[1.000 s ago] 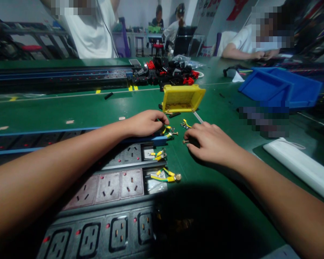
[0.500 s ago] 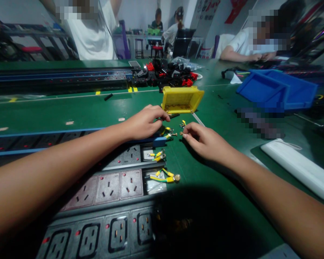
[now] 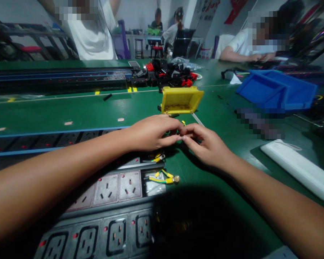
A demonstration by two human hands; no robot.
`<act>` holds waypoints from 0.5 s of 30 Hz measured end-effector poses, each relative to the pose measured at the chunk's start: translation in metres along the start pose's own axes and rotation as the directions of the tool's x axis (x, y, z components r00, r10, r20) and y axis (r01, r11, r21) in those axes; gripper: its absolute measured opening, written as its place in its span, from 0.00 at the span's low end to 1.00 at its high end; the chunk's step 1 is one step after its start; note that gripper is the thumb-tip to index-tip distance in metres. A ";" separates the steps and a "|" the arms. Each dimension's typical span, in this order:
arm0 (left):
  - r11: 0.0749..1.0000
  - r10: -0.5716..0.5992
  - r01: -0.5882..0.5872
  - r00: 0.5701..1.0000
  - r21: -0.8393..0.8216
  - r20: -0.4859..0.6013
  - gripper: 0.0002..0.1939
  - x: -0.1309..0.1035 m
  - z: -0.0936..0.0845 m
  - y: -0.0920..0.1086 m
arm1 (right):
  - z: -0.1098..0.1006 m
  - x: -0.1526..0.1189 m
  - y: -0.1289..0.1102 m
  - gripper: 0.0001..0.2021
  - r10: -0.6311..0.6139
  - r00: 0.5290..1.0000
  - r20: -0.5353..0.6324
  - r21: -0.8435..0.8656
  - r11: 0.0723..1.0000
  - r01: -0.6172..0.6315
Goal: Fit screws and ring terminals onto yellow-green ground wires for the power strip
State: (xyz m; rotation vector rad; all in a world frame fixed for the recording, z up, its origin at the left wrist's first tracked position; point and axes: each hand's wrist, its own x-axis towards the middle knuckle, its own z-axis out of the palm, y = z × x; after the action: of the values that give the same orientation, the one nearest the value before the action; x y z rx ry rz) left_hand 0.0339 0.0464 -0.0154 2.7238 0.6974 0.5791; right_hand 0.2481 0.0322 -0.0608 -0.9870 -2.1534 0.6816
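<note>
Both hands meet fingertip to fingertip at the right end of a blue-edged socket strip (image 3: 105, 130). My left hand (image 3: 153, 133) is closed in a pinch, thumb and forefinger around something small that they hide. My right hand (image 3: 205, 142) pinches a small brass-coloured fastener, mostly covered by the fingertips now. Nearer to me lie more socket strips: one with a yellow-green wire (image 3: 162, 180) ending in a brass bolt (image 3: 176, 179), and a black socket strip (image 3: 116, 235) in front of it. Another yellow-sleeved wire end (image 3: 158, 158) sticks out below my left hand.
A yellow bin (image 3: 182, 100) with small brass parts in it lies just beyond my hands. Blue bins (image 3: 278, 90) and a long white object (image 3: 299, 171) are on the right. Black and red parts (image 3: 164, 75) are heaped farther back. A person (image 3: 240, 46) sits across the table.
My left hand has moved right and slightly down, its fingers closing against those of my right hand. The right hand has stayed nearly in place, and the brass piece is now mostly hidden.
</note>
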 end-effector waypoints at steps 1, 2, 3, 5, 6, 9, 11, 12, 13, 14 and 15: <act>1.000 -0.006 0.006 1.000 -0.003 -0.004 0.10 0.000 0.000 0.001 | 0.000 -0.001 0.000 0.04 -0.008 1.000 -0.005 0.010 1.000 0.008; 1.000 -0.015 0.015 1.000 -0.001 -0.006 0.09 0.000 0.001 0.001 | 0.001 -0.001 -0.001 0.04 -0.009 1.000 -0.008 0.021 1.000 0.010; 1.000 -0.025 0.025 1.000 0.003 -0.006 0.09 0.000 0.001 0.001 | 0.002 -0.001 -0.001 0.04 -0.008 1.000 -0.005 0.038 0.999 0.008; 0.999 -0.044 0.045 0.999 0.011 -0.001 0.10 0.000 0.002 0.000 | 0.004 -0.001 -0.002 0.04 -0.013 1.000 0.005 0.085 0.996 0.012; 0.999 -0.053 0.053 0.999 0.013 0.001 0.10 0.000 0.002 0.000 | 0.006 -0.001 -0.002 0.05 -0.020 1.000 0.012 0.114 0.993 0.018; 0.997 -0.078 0.078 0.997 -0.005 -0.017 0.08 -0.001 0.002 -0.001 | 0.012 0.000 0.000 0.09 -0.017 0.999 0.041 0.201 0.980 0.009; 0.995 -0.098 0.096 0.993 -0.034 -0.059 0.06 -0.001 0.000 -0.001 | 0.015 0.001 0.002 0.10 0.015 0.996 0.088 0.248 0.968 -0.037; 0.993 -0.107 0.103 0.991 -0.049 -0.085 0.05 -0.001 -0.001 -0.001 | 0.016 0.001 0.004 0.10 0.029 0.992 0.122 0.252 0.966 -0.059; 0.992 -0.115 0.109 0.987 -0.063 -0.109 0.05 0.000 -0.003 0.000 | 0.017 0.002 0.006 0.08 0.034 0.987 0.160 0.238 0.969 -0.072; 0.991 -0.125 0.117 0.984 -0.073 -0.128 0.04 0.001 -0.006 0.000 | 0.018 0.003 0.007 0.06 0.038 0.979 0.198 0.207 0.975 -0.080; 0.989 -0.138 0.128 0.981 -0.080 -0.140 0.04 0.001 -0.008 0.001 | 0.019 0.003 0.009 0.05 0.042 0.972 0.232 0.166 0.983 -0.082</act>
State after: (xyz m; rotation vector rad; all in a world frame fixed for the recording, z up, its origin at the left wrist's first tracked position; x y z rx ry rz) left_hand 0.0317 0.0476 -0.0071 2.5655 0.8698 0.7597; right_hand 0.2365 0.0364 -0.0776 -0.9229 -2.2180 1.0398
